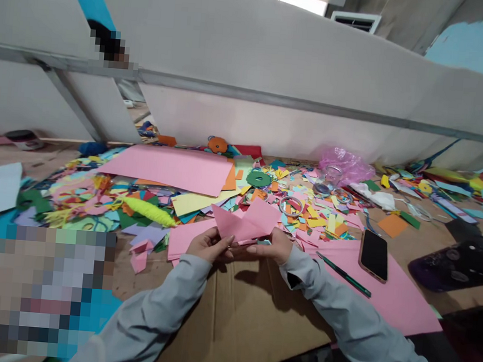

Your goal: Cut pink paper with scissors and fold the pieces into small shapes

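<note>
Spanning both hands [240,248]: folded pink paper [249,220].

black phone [374,257] | pink plastic bag [348,166] | dark-lidded jar [24,141] | yellow yarn [149,211]

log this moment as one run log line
left hand: on folded pink paper | right hand: on same paper | below: cardboard | right side: green pen, phone

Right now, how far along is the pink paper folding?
The pink paper already looks partly folded, with raised flaps. The left hand and right hand hold it. The large pink sheet behind lies flat; how many folds are left, I cannot tell.
</note>
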A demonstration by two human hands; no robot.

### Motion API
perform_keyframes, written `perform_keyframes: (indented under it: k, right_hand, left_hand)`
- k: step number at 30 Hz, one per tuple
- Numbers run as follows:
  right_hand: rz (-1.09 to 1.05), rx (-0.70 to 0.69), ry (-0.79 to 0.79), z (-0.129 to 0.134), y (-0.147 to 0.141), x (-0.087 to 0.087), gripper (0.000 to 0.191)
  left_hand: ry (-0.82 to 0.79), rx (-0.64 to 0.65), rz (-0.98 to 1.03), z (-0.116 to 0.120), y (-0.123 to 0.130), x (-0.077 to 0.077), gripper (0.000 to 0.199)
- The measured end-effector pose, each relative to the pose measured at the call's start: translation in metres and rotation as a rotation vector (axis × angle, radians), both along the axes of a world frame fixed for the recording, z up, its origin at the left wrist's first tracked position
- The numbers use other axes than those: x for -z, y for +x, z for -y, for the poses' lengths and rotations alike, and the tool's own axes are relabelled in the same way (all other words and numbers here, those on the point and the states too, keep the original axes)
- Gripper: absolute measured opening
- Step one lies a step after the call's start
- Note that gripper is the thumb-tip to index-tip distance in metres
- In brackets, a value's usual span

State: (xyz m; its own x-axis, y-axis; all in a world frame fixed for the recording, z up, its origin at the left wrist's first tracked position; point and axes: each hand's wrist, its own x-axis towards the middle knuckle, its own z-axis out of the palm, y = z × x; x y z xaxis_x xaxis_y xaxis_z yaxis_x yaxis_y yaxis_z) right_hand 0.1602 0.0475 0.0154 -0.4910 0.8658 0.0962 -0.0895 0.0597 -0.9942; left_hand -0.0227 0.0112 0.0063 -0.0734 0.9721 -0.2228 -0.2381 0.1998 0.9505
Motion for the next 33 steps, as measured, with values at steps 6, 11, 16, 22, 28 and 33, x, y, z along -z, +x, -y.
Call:
perform_keyframes:
  k: [6, 11, 16, 22, 28, 33]
  right_hand:
    - [-0.078, 0.080, -0.143, 0.006, -0.005, 0.008, 0.036]
    - [0.003, 0.112, -0.071, 0.003, -0.004, 0.009, 0.031]
    - [0.220, 0.311, 0.187, -0.018, 0.025, -0.010, 0.028]
    - [0.908, 0.307, 0.588, -0.037, 0.074, -0.022, 0.015]
    - [1.275, 0.100, 0.770, -0.026, 0.064, -0.007, 0.022]
    - [1.374, 0.208, 0.785, -0.022, 0.057, -0.007, 0.016]
  left_hand:
    - [0.111, -0.040, -0.109, 0.001, 0.005, 0.012, 0.042]
    - [0.077, -0.097, -0.223, 0.002, 0.003, 0.010, 0.042]
    - [0.025, -0.192, -0.269, 0.002, -0.004, -0.002, 0.038]
    - [0.095, -0.257, -0.227, -0.003, -0.013, -0.002, 0.036]
    - [0.078, -0.243, -0.153, -0.006, -0.014, 0.005, 0.039]
    - [0.051, -0.243, -0.154, -0.007, -0.015, 0.007, 0.041]
